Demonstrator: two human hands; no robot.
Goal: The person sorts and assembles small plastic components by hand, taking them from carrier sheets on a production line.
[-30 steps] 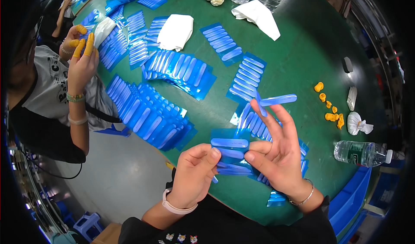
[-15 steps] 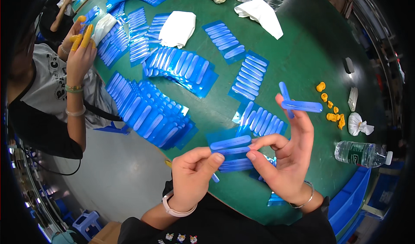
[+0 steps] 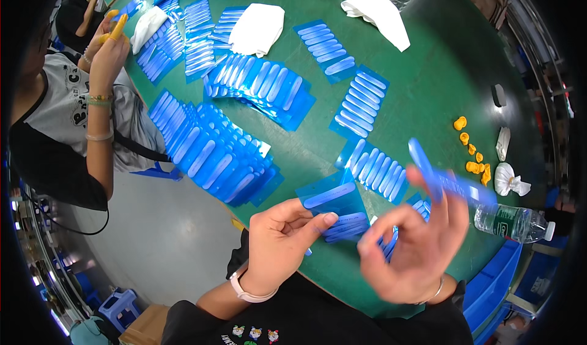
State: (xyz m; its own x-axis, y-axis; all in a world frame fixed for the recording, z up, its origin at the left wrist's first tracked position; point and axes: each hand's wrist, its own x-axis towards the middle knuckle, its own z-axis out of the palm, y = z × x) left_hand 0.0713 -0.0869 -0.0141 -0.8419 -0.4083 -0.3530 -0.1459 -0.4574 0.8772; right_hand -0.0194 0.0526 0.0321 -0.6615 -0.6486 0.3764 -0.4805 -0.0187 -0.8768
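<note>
While left fingers [image 3: 317, 224] pinch a translucent blue plastic sheet [image 3: 347, 204], right fingers [image 3: 390, 224] carry rounded blue strips [image 3: 469, 190]; apparently strip handling, next likely needs steady pinch.

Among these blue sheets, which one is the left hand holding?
The blue sheet under the thumb of the left hand, with a gap below its top strip; nearby sheets lie on the green table.

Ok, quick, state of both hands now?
Left hand: closed, pinching a blue sheet.
Right hand: holding two blue strips among its raised fingers; too blurred to tell its thumb pinch.
</note>
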